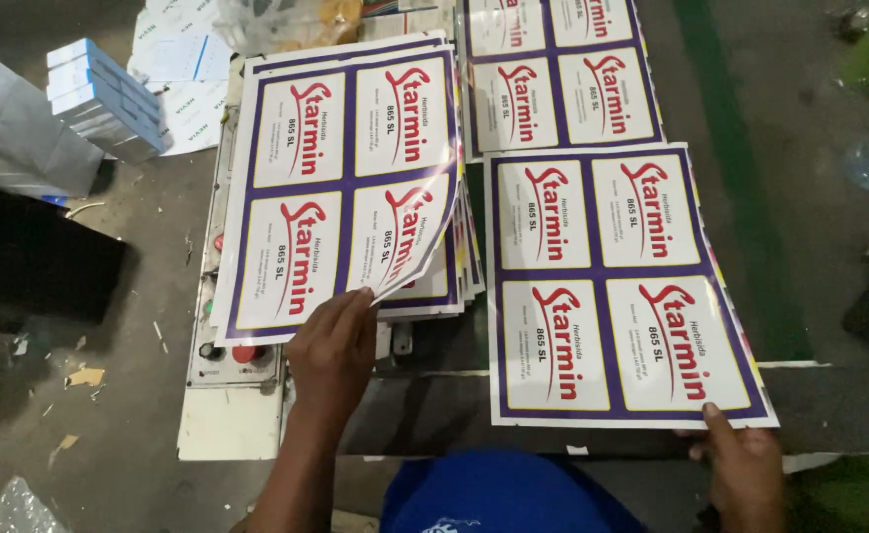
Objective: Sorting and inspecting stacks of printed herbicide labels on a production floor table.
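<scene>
My left hand (334,347) pinches the near corner of the top sheet (341,188) of a stack of glossy printed sheets, each with a purple grid around white labels in red lettering; that corner curls up off the stack (464,271). My right hand (746,469) holds the near right edge of a separate sheet (612,286) of the same kind, lying flat to the right. A third such sheet (558,74) lies farther back.
A white control panel with red and green buttons (222,350) pokes out under the stack. Blue-and-white small boxes (109,99) sit at the far left on grey card. Paper scraps litter the grey floor. A green band (741,178) runs along the right.
</scene>
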